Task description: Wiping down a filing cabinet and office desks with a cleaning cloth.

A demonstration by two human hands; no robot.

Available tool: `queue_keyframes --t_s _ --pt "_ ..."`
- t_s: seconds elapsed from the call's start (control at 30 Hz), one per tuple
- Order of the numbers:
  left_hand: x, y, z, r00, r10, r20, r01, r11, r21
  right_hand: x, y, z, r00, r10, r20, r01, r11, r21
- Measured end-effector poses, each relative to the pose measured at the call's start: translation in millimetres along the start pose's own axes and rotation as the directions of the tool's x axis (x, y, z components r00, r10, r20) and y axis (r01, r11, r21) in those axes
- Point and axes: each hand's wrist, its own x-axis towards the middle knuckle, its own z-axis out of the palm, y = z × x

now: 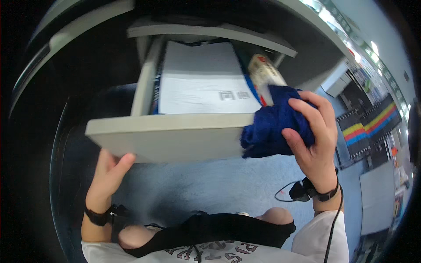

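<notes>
Some paper (197,79) lies in the drawer (184,140); left hand (109,171) is clamped on its lower left edge, right hand (321,136) on cloth (276,125) at its right end.

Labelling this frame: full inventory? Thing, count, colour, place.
drawer: 1, off-white, centre, open
papers: count unclear, white, in drawer
box: 1, cream and red, drawer's right side
cloth: 1, dark blue, drawer's front right corner
floor: 1, blue-grey, below drawer
striped panels: count unclear, multicoloured, background right
background clutter: blurred, uncountable, mixed colours, right
wristbands: 2, black, wrists
shirt: 1, white, lower edge
shorts: 1, black, lower centre
knees: 2, beside shorts
left hand: 1, drawer's lower left edge
right hand: 1, gripping cloth
</notes>
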Motion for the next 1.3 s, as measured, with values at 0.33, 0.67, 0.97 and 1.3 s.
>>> queue_keyframes --t_s 0.33,0.67,0.97,1.3 --pt "3 -32 -10 0.999 0.003 0.037 0.022 0.759 -0.65 100 -128 88 0.935 -0.285 0.212 0.271 0.958 0.092" --pt "-17 7 25 0.978 0.006 -0.211 -0.103 0.886 -0.453 80 -116 86 0.882 -0.457 -0.112 0.461 0.887 0.018" --pt "-29 22 28 0.97 0.053 -0.238 -0.141 0.918 -0.371 95 -162 110 0.862 -0.478 -0.169 0.501 0.855 0.133" --pt "15 4 9 0.917 0.347 -0.198 -0.375 0.918 -0.13 31 -80 68 0.884 -0.325 -0.335 0.397 0.902 0.172"
